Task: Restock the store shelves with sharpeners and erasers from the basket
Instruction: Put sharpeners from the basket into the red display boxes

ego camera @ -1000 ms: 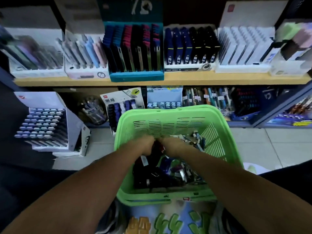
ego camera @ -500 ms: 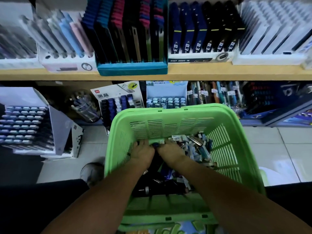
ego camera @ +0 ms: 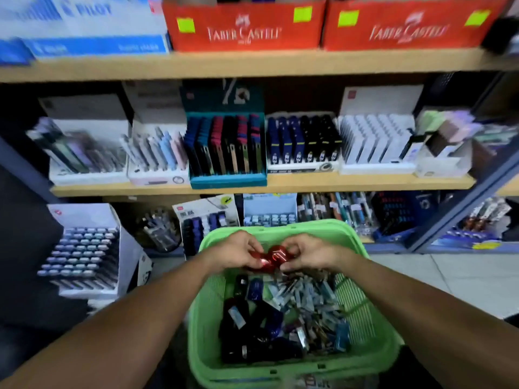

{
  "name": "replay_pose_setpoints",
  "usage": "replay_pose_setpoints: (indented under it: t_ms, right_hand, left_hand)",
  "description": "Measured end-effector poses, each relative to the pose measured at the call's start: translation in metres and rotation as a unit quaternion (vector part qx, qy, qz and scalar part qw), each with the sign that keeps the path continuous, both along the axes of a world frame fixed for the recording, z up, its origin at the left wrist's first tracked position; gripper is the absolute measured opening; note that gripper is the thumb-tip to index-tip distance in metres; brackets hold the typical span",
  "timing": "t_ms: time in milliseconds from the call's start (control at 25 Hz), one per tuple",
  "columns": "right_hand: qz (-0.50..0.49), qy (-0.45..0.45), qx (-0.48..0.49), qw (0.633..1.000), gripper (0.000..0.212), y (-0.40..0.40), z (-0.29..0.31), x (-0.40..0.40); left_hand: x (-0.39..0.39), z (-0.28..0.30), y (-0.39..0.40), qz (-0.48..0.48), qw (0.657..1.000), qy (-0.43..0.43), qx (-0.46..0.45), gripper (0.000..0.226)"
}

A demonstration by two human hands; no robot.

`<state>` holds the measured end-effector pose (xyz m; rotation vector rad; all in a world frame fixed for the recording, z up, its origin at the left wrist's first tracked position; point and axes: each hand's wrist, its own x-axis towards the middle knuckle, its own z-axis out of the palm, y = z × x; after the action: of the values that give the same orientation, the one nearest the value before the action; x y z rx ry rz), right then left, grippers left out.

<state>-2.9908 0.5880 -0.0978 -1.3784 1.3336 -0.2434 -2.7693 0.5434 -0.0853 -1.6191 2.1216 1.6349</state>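
Holding 2 red sharpeners [ego camera: 271,259], both hands, left hand [ego camera: 238,252] and right hand [ego camera: 307,254], hover over the green basket [ego camera: 376,352].

Beyond the fingers [ego camera: 254,249], the middle wooden shelf [ego camera: 365,182] carries a teal display box [ego camera: 227,153] directly ahead with white display boxes [ego camera: 376,144] flanking it, while two red cartons [ego camera: 244,23] sit on the top shelf [ego camera: 252,63] above.

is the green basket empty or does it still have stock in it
Not empty. The green basket holds a pile of small packaged items and dark ones, covering most of its floor.
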Motion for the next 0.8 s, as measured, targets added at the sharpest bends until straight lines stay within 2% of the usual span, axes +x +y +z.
replay_pose_setpoints:
  t_ms: [120,280,440,640,720,800]
  right_hand:
    - [-0.016,-0.046,-0.037,0.998,0.038,0.003,0.078,-0.017]
    - [-0.046,-0.139,-0.134,0.98,0.028,0.013,0.19,-0.026]
    - [-0.109,-0.229,-0.253,0.934,0.031,0.023,0.287,-0.032]
    - [-0.197,-0.334,-0.348,0.853,0.023,0.007,0.347,-0.053]
    - [-0.246,-0.33,-0.377,0.83,0.02,-0.01,0.356,-0.064]
    - [-0.281,-0.261,-0.432,0.816,0.02,-0.029,0.362,-0.078]
  left_hand:
    - [-0.004,0.071,0.002,0.019,0.996,0.08,0.017,0.031]
    - [-0.021,0.186,0.011,-0.021,0.987,0.158,-0.009,0.028]
    - [-0.037,0.282,0.02,-0.014,0.962,0.24,-0.127,0.027]
    - [-0.061,0.348,0.01,0.084,0.894,0.348,-0.27,0.023]
    - [-0.072,0.356,-0.002,0.104,0.877,0.355,-0.307,0.024]
    - [-0.083,0.361,-0.016,0.119,0.869,0.342,-0.338,0.028]
